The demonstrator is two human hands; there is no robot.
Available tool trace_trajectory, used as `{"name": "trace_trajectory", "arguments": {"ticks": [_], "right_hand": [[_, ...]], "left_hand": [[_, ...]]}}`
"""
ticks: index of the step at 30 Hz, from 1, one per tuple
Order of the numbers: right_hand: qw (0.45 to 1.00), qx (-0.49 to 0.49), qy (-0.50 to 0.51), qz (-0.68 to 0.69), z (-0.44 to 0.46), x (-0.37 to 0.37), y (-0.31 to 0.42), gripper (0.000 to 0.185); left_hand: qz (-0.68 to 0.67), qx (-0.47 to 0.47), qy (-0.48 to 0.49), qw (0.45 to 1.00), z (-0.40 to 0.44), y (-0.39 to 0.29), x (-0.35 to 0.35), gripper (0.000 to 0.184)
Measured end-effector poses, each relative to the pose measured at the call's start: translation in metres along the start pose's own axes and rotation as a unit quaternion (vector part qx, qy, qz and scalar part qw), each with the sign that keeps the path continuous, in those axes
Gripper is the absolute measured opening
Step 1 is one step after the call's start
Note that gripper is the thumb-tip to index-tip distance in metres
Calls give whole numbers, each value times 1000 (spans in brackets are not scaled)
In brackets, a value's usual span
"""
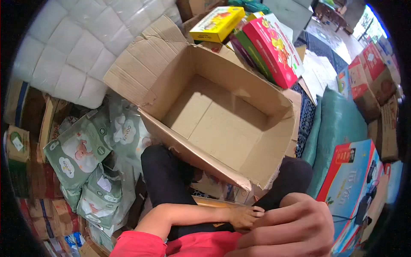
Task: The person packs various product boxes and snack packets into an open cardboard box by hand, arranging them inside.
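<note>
Cardboard box (218,132): one, open-topped, before the person's knees (160,165), near rim tight against them, little room between.
Far rim: one yellow carton (217,23) and one pink carton (274,51) crowd it.
Sides: green packs (81,150), at least three, left; one blue carton (349,182), right.
Left hand (246,217): low, fingers loosely bent.
Right hand (287,229): raised, fingers curled; can't tell if gripping anything.

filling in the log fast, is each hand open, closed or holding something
Left hand: fingers bent, palm hidden; whether it holds anything cannot be told.
Right hand: fingers curled, palm hidden; whether it holds anything cannot be told.
</note>
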State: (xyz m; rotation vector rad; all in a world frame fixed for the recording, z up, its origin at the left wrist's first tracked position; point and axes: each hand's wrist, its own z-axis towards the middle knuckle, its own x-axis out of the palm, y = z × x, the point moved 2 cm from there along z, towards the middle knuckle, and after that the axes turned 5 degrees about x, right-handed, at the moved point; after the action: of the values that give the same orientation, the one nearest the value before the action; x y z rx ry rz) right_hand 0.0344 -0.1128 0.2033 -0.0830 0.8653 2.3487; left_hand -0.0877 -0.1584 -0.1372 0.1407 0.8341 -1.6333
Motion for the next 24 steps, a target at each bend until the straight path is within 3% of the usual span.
{"name": "trace_trajectory", "arguments": {"ticks": [2,3,6,9,10,13,14,17,24], "right_hand": [[999,-2,13,-42,4,-9,10,19],[998,-15,20,-61,8,-17,14,18],[993,-74,76,-44,22,-43,19,19],[995,-100,-1,-9,12,-47,10,23],[985,-116,-83,-100,10,-32,8,24],[988,-30,59,-137,22,-17,17,20],[987,-34,131,-83,24,-20,16,16],[987,-44,148,-48,21,-28,16,13],[958,-92,184,-202,15,-49,32,13]], "left_hand": [[10,-17,-8,1000,3,-1,-3,50],[32,-12,-80,996,9,-7,-7,49],[34,-14,-93,995,12,-9,-15,53],[77,-11,-101,992,17,-12,-36,47],[77,-13,-91,993,17,-12,-37,48],[56,-11,-57,997,13,-15,-18,59],[55,-11,-40,998,14,-13,-20,60],[-46,-36,-24,998,12,-10,-11,59],[18,-6,-51,999,18,-8,-6,58]]}}
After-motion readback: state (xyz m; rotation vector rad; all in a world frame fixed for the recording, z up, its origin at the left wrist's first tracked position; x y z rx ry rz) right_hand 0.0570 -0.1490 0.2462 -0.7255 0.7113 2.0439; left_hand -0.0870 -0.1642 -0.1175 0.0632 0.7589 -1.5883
